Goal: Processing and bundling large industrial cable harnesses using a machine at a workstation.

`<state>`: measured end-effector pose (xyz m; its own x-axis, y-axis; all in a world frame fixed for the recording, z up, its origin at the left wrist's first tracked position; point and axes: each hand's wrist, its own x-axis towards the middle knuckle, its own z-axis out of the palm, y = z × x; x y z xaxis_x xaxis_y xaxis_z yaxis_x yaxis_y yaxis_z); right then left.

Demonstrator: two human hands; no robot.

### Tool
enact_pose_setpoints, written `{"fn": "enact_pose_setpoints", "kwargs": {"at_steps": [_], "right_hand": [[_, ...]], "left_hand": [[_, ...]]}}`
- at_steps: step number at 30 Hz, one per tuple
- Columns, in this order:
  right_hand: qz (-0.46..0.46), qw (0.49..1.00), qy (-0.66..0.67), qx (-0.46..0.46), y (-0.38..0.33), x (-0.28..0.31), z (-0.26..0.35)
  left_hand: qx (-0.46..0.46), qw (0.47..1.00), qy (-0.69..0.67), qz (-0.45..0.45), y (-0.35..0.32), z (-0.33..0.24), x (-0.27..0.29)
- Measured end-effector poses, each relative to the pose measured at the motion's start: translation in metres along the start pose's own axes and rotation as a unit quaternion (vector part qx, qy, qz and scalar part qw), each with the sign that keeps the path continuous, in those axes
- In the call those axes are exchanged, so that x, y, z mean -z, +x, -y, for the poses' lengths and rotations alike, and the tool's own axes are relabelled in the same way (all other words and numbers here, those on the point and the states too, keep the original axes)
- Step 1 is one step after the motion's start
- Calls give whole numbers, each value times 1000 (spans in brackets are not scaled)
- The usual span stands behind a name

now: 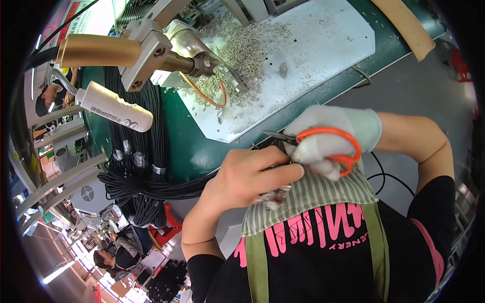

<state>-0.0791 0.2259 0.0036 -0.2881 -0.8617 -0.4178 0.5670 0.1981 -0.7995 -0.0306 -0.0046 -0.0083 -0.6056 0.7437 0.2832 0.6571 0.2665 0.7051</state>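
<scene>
My bare left hand (247, 174) is closed, its fingers curled in front of the apron. A bundle of black cables (177, 190) runs from the left up to it and passes out of sight behind the wrist. Under those fingers shows a blurred, pale, ragged clump (275, 198), apparently cable ends. My right hand (323, 129), in a white glove with a pale green cuff, grips orange-handled scissors (329, 132). Their dark blades point left, just above the left fingertips; whether they touch anything is hidden.
A machine head with a tan handle (101, 50) overhangs a white plate (313, 65) strewn with small metallic bits (247, 50). More black cables hang over the green table (189, 156) at left, beside a white gooseneck lamp (116, 107). Two people sit farther off to the left.
</scene>
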Motion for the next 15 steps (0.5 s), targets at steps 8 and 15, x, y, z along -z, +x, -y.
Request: {"fn": "enact_pose_setpoints", "kwargs": {"at_steps": [8, 15], "right_hand": [[-372, 701, -435, 426, 28, -21, -13], [-416, 576, -585, 391, 27, -22, -19]], "left_hand": [[359, 813, -268, -371, 10, -38, -5], [402, 806, -179, -396, 13, -37, -8]]}}
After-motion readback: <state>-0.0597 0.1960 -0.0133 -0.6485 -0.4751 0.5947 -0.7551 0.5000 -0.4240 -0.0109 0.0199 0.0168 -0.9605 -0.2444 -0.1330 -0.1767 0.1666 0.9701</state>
